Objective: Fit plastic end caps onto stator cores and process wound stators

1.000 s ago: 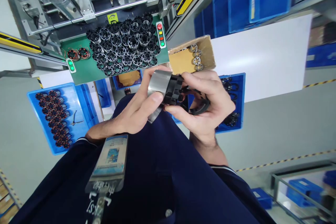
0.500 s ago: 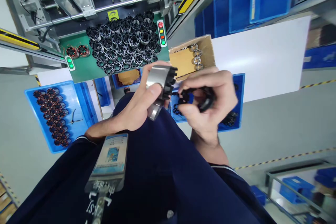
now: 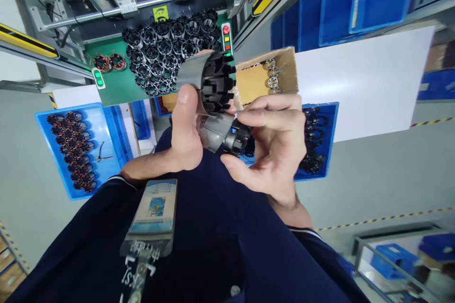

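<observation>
My left hand [image 3: 185,128] is closed on a grey metal stator core [image 3: 204,80] with a black slotted plastic insert, held up in front of the green table. Just below it a second grey core [image 3: 215,131] with a black plastic end piece [image 3: 237,139] sits between both hands. My right hand [image 3: 279,144] pinches that black end piece with its thumb and forefingers. Both hands are held over my lap, in dark blue clothing.
A green table [image 3: 117,90] carries several black-lined cores [image 3: 167,52] and two copper-wound stators [image 3: 110,62]. A cardboard box [image 3: 256,80] holds small rings. A blue tray [image 3: 95,123] of wound stators is on the left, and a blue tray [image 3: 329,137] of black rings on the right. A badge [image 3: 152,213] hangs at my chest.
My left hand has lifted and turned its core upward. My right hand, apart with a black ring half a second ago, has come back in and pinches the black piece at the lower core.
</observation>
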Demonstrator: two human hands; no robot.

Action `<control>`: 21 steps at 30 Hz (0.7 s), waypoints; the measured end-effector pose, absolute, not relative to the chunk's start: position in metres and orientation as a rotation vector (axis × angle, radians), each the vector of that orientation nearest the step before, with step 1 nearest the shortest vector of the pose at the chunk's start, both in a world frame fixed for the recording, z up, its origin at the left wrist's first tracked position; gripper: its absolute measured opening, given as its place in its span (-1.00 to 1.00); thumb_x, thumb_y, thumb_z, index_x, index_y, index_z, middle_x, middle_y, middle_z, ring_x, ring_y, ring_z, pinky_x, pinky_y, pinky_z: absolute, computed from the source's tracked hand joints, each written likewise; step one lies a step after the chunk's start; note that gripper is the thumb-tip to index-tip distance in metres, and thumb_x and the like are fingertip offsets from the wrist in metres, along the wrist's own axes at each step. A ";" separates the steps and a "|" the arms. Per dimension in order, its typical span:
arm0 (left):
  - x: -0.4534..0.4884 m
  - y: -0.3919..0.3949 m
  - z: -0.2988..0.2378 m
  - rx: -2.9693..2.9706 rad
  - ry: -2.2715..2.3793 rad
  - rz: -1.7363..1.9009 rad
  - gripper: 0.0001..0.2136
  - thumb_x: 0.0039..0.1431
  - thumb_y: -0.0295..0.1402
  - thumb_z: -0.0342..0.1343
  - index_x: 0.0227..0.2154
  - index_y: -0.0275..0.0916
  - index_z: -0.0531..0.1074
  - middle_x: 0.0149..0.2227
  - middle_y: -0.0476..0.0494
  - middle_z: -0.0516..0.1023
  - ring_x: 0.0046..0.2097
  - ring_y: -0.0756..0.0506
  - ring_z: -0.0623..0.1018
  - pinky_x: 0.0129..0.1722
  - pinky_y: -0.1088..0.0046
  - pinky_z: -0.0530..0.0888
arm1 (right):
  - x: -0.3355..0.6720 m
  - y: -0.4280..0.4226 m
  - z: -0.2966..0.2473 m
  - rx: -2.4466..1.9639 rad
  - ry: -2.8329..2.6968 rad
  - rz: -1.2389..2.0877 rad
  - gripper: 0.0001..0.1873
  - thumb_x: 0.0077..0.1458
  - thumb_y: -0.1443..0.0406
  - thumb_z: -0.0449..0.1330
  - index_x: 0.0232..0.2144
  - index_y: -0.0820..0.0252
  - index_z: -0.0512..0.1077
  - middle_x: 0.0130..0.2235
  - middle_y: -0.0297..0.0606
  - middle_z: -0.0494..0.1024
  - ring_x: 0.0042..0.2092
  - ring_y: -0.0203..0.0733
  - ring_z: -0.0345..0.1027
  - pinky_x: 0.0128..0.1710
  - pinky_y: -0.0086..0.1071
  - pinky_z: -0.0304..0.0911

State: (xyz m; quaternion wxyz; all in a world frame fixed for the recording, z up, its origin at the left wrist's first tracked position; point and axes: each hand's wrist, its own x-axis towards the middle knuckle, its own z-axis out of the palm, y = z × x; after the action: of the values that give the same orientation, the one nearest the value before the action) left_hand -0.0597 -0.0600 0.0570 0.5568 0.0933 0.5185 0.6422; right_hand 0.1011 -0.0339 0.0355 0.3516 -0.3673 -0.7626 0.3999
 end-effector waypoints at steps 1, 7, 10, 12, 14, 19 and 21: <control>-0.060 -0.062 0.055 0.241 1.240 1.512 -0.12 0.53 0.67 -0.10 0.53 0.23 0.52 0.28 -0.24 0.83 0.55 -0.59 0.73 0.34 -0.34 0.84 | 0.098 -0.034 0.035 -0.907 -1.982 0.942 -0.42 0.47 -0.20 0.48 0.40 -0.38 0.54 0.15 -0.12 0.56 0.25 0.36 0.62 0.19 0.41 0.83; -0.064 -0.066 0.050 0.342 1.197 1.411 0.19 0.40 0.78 -0.58 0.50 0.21 0.62 0.22 -0.25 0.89 0.55 -0.61 0.74 0.34 -0.42 0.83 | 0.084 -0.036 0.027 -0.877 -1.862 0.883 -0.28 0.45 -0.28 0.56 0.52 -0.55 0.54 0.10 -0.23 0.71 -0.11 0.17 0.72 -0.40 0.03 0.75; -0.067 -0.068 0.046 0.448 1.277 1.279 0.18 0.41 0.79 -0.53 0.48 0.20 0.66 0.26 -0.21 0.90 0.60 -0.59 0.72 0.40 -0.39 0.83 | 0.082 -0.039 0.021 -0.876 -1.824 0.888 -0.24 0.41 -0.28 0.61 0.51 -0.50 0.55 0.11 -0.22 0.76 -0.15 0.14 0.74 -0.46 0.01 0.72; -0.069 -0.070 0.041 0.493 1.344 1.268 0.17 0.43 0.77 -0.54 0.50 0.20 0.66 0.32 -0.19 0.89 0.64 -0.59 0.69 0.42 -0.40 0.82 | 0.082 -0.040 0.018 -0.858 -1.822 0.867 -0.23 0.39 -0.27 0.63 0.49 -0.41 0.57 0.14 -0.18 0.78 -0.12 0.16 0.77 -0.44 0.01 0.75; -0.070 -0.071 0.036 0.496 1.384 1.311 0.17 0.46 0.74 -0.59 0.50 0.20 0.66 0.40 -0.17 0.86 0.66 -0.59 0.67 0.42 -0.44 0.81 | 0.082 -0.040 0.016 -0.843 -1.828 0.840 -0.23 0.39 -0.26 0.64 0.48 -0.34 0.59 0.16 -0.14 0.81 -0.07 0.20 0.81 -0.39 0.04 0.80; -0.065 -0.068 0.037 0.279 1.305 1.462 0.27 0.42 0.73 -0.72 0.26 -0.05 0.70 0.47 -0.36 0.81 0.69 -0.60 0.65 0.43 -0.43 0.81 | 0.083 -0.035 0.015 -0.792 -1.851 0.755 -0.31 0.36 -0.21 0.70 0.39 -0.29 0.74 0.14 -0.09 0.86 0.08 0.32 0.87 -0.07 0.24 0.96; -0.062 -0.068 0.040 0.160 1.210 1.521 0.24 0.42 0.77 -0.67 0.15 -0.10 0.67 0.44 -0.43 0.80 0.70 -0.61 0.62 0.42 -0.42 0.83 | 0.085 -0.033 0.013 -0.776 -1.863 0.716 -0.36 0.35 -0.20 0.71 0.36 -0.33 0.77 0.16 -0.12 0.87 0.06 0.31 0.88 -0.02 0.29 0.97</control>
State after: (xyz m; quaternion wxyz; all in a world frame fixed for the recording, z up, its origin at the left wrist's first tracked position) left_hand -0.0623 -0.0680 0.0402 0.5613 0.0679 0.5134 0.6456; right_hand 0.0848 -0.0331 0.0132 0.4795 -0.3178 -0.7635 0.2934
